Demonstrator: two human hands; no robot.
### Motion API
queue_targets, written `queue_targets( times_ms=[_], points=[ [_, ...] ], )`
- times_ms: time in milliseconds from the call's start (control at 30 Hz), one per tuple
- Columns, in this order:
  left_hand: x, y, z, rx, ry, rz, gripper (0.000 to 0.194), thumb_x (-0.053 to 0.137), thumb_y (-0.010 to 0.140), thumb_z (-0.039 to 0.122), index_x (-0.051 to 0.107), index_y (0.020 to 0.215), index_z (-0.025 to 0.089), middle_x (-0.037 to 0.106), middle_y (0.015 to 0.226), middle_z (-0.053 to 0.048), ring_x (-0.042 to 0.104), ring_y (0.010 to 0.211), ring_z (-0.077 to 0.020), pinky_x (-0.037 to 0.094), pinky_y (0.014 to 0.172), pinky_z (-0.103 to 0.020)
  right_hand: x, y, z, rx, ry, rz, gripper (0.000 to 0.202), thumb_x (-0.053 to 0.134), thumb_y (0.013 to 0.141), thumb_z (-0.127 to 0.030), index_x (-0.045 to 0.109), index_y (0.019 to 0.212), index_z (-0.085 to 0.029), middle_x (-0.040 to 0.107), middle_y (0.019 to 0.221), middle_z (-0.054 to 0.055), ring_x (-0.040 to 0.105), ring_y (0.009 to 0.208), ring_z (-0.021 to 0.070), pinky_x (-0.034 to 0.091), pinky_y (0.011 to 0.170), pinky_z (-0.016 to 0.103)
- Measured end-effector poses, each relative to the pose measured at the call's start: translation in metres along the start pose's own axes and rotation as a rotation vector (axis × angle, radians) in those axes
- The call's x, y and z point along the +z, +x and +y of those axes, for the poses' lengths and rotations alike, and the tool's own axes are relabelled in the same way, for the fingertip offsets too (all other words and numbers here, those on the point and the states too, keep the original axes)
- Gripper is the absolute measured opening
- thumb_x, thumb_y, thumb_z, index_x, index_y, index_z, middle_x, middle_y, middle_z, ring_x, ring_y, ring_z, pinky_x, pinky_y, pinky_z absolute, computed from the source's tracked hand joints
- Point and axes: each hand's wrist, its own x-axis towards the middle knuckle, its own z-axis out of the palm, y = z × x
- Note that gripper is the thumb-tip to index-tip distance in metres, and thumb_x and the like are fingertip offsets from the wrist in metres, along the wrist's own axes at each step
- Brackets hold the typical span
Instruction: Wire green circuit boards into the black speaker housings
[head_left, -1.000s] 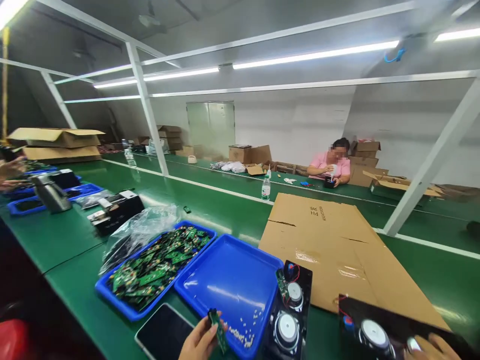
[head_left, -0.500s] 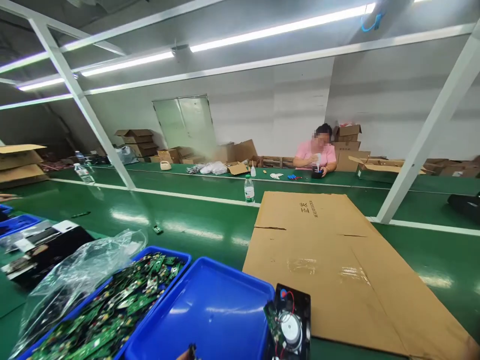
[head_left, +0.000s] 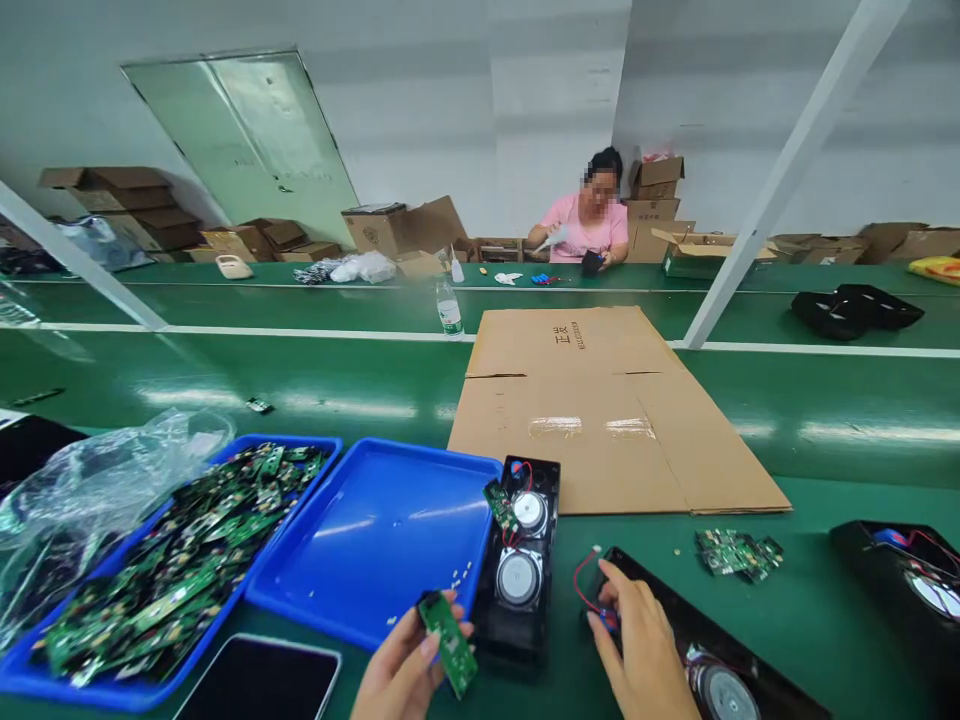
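My left hand [head_left: 409, 660] pinches a green circuit board [head_left: 452, 650], tilted, over the near edge of the blue tray [head_left: 367, 540]. My right hand [head_left: 641, 645] is at the upper left end of a long black speaker case [head_left: 697, 625], thumb and forefinger curled about that end. A blue part [head_left: 609, 620] with a red wire [head_left: 579, 578] shows between those fingers. One round speaker [head_left: 724, 690] is visible in this case. Between my hands stands another black speaker case [head_left: 510, 630] with two round speakers and a small circuit board [head_left: 501, 507] on its wires.
A blue tray heaped with circuit boards [head_left: 172, 570] is at left, beside clear plastic [head_left: 112, 490] and a phone-like slab [head_left: 259, 680]. Flat cardboard [head_left: 577, 430] lies ahead. More boards [head_left: 739, 553] and a black case [head_left: 892, 590] are at right. A person [head_left: 585, 220] sits across.
My view has tilted down and turned right. Both hands have come into fuller view, the left with a circuit board, the right at the black speaker case.
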Motion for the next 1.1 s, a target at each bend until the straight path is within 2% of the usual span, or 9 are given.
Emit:
queue_targets(
  times_ms=[133,267,333,400,467,600,700,867,1100],
  points=[
    [0.025,-0.025,-0.020,-0.132,-0.062,-0.182,0.054,0.103,0.042,0.049,0.087,0.087,0.024,0.081,0.080,-0.007,0.076,0.076,-0.0241,0.059,0.064,-0.025,-0.004,-0.003,-0.012,0.281,0.397,-0.048,0.023,0.053,0.104,-0.037,0.055,0.123,-0.023,0.067,0.085,0.000,0.069,0.075,0.0103,0.057,0.070,0.015],
    [0.040,-0.034,-0.035,-0.231,-0.079,-0.360,0.053,0.101,0.051,0.047,0.085,0.095,0.022,0.078,0.083,-0.009,0.076,0.077,-0.0267,0.062,0.065,-0.033,-0.016,-0.017,-0.025,0.707,0.762,-0.039,0.037,0.065,0.097,-0.051,0.056,0.117,-0.022,0.070,0.094,0.003,0.071,0.092,0.0133,0.057,0.085,0.017],
    [0.043,-0.031,-0.044,-0.241,-0.086,-0.436,0.054,0.099,0.057,0.049,0.083,0.100,0.021,0.075,0.084,-0.008,0.075,0.077,-0.0260,0.064,0.069,-0.037,-0.022,-0.016,-0.032,0.797,0.851,-0.009,0.039,0.066,0.097,-0.053,0.056,0.120,-0.023,0.071,0.092,0.002,0.070,0.094,0.0134,0.056,0.091,0.019],
    [0.046,-0.026,-0.053,-0.208,-0.074,-0.529,0.055,0.096,0.061,0.053,0.081,0.103,0.021,0.072,0.082,-0.005,0.075,0.074,-0.0223,0.064,0.072,-0.037,-0.028,-0.009,-0.034,0.691,0.857,-0.070,0.027,0.063,0.099,-0.048,0.064,0.111,-0.023,0.072,0.087,0.002,0.071,0.089,0.0129,0.056,0.087,0.018],
    [0.050,-0.020,-0.061,-0.164,-0.041,-0.611,0.053,0.094,0.064,0.055,0.076,0.102,0.022,0.068,0.080,0.001,0.073,0.064,-0.0175,0.064,0.069,-0.034,-0.035,0.003,-0.034,0.445,0.773,-0.161,0.018,0.062,0.100,-0.038,0.071,0.094,-0.023,0.072,0.083,0.001,0.071,0.079,0.0114,0.056,0.075,0.014],
    [0.057,-0.017,-0.070,-0.125,0.005,-0.636,0.051,0.092,0.069,0.052,0.056,0.094,0.025,0.068,0.081,0.006,0.066,0.044,-0.0130,0.050,0.044,-0.023,-0.043,0.024,-0.034,0.103,0.524,-0.145,0.022,0.059,0.101,-0.030,0.071,0.084,-0.024,0.068,0.071,-0.005,0.065,0.061,0.0076,0.052,0.063,0.012],
    [0.059,-0.023,-0.065,-0.069,0.063,-0.594,0.045,0.087,0.078,0.048,0.058,0.105,0.027,0.071,0.086,0.003,0.066,0.056,-0.0092,0.049,0.053,-0.018,-0.042,0.029,-0.040,0.016,0.406,-0.139,0.030,0.053,0.104,-0.031,0.068,0.079,-0.022,0.062,0.063,-0.005,0.057,0.051,0.0085,0.053,0.061,0.016],
    [0.057,-0.029,-0.055,-0.051,0.153,-0.551,0.053,0.073,0.080,0.070,0.079,0.097,0.020,0.071,0.079,-0.002,0.058,0.073,-0.0134,0.049,0.073,-0.022,-0.034,0.023,-0.047,-0.060,0.335,-0.132,0.026,0.048,0.103,-0.021,0.065,0.083,-0.020,0.064,0.066,-0.003,0.059,0.054,0.0107,0.054,0.065,0.021],
    [0.053,-0.030,-0.059,-0.088,0.164,-0.588,0.052,0.075,0.079,0.068,0.082,0.112,0.029,0.080,0.106,-0.007,0.068,0.093,-0.0211,0.054,0.089,-0.028,-0.021,0.011,-0.046,-0.109,0.231,-0.076,0.029,0.046,0.105,-0.016,0.060,0.080,-0.019,0.058,0.065,-0.003,0.055,0.058,0.0100,0.050,0.073,0.024]
  ],
)
